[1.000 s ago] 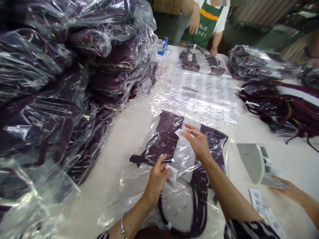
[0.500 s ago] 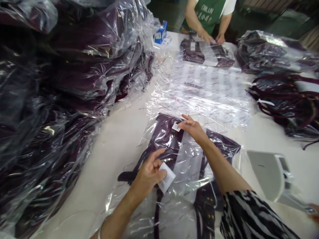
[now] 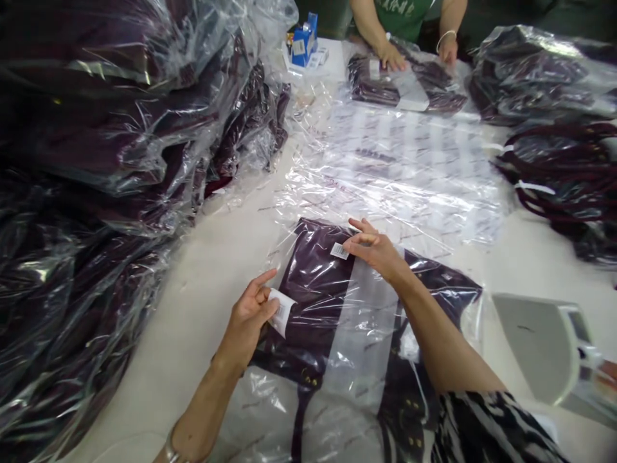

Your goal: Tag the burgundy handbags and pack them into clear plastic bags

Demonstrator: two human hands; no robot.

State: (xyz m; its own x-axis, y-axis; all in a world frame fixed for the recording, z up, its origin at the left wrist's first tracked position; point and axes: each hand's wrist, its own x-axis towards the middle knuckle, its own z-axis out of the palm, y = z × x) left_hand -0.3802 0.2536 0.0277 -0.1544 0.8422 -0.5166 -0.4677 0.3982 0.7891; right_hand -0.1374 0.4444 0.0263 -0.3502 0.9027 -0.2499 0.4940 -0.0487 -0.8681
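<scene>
My left hand pinches a small white label sheet between thumb and fingers, over the left edge of a bagged dark purple garment. A barcode sticker lies at the upper part of the clear plastic bag. The thumb and index finger of my right hand are closed together at that sticker's right edge, the other fingers lifted. A pale grey strip runs down the middle of the garment. Dark straps show through the plastic at the lower end.
A big heap of plastic-wrapped dark garments fills the left side. Across the table, a co-worker's hands rest by another bagged bundle. Further things are a blue tape dispenser, dark straps and a grey device at right.
My left hand has moved left and up with the label sheet, off the bag's middle. My right hand stays at the sticker, which now lies flatter on the bag. The co-worker's hands have moved apart.
</scene>
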